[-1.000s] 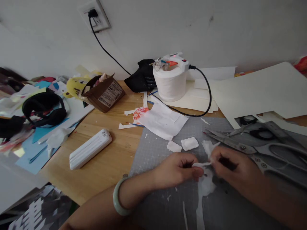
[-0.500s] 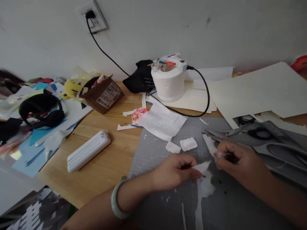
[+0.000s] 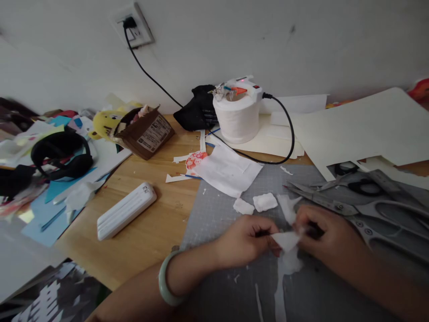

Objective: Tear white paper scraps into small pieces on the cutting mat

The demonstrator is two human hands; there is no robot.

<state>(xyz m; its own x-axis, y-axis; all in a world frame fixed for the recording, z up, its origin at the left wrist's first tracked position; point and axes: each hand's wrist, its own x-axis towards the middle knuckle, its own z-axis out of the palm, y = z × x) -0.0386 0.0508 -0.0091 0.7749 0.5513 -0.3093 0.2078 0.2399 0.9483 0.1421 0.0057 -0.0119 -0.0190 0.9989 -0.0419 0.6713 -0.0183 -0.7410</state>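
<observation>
My left hand (image 3: 250, 239) pinches a thin white tissue piece (image 3: 287, 240) by its left side, above the grey cutting mat (image 3: 214, 223). At the tissue's right side my right hand (image 3: 321, 232) has its fingers closed, slightly blurred; a bit of white shows at the fingertips. Another white scrap (image 3: 287, 208) lies just beyond the right fingers. Under the held piece, more thin white tissue (image 3: 291, 264) and a long strip (image 3: 280, 299) rest on the mat. Two small white padded pieces (image 3: 265, 202) sit beyond my left hand.
Large scissors (image 3: 338, 206) lie right of my right hand. Farther back are a white sheet (image 3: 231, 170), a white roll (image 3: 237, 118) with a black cable and a brown box (image 3: 147, 134). A white power bank (image 3: 126, 210) and headphones (image 3: 62, 156) are at left.
My right hand has moved left and slightly down, up to the tissue in my left hand. The scrap beyond it now shows more fully. The view has shifted slightly.
</observation>
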